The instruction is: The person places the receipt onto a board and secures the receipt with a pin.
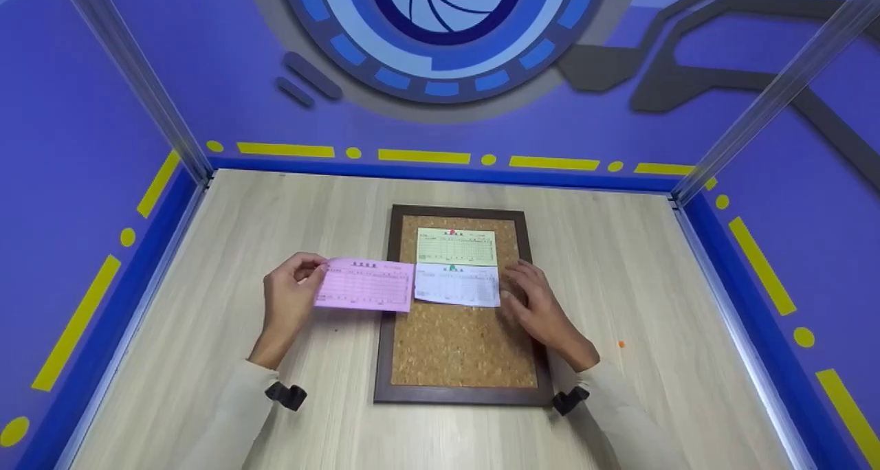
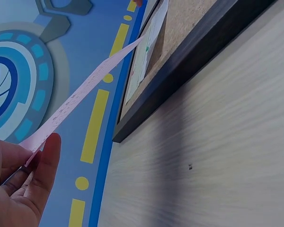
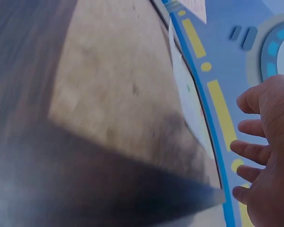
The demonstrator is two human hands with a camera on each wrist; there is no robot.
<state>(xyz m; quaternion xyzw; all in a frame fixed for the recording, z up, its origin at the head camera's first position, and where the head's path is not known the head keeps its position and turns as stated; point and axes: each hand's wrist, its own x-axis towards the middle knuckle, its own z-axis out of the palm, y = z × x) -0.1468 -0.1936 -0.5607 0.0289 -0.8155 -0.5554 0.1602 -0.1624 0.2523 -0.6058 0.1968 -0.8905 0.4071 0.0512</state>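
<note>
A cork board [image 1: 462,353] with a dark brown frame lies on the table. Near its top a pale yellow printed slip [image 1: 456,249] is held by a red pushpin [image 1: 452,231]. Just below, a white printed slip [image 1: 457,290] hangs from a green pushpin [image 1: 452,267], its lower edge lifted off the cork. My left hand [image 1: 290,295] pinches the left end of a pink printed slip [image 1: 363,288], raised over the board's left edge. Above the board's right edge, beside the white slip, my right hand [image 1: 540,308] has its fingers spread and loosely bent, holding nothing.
A small orange object [image 1: 621,344] lies on the wood-grain table [image 1: 653,401] to the right of the board. Blue printed walls [image 1: 440,130] with yellow dashes enclose the table at the back and sides.
</note>
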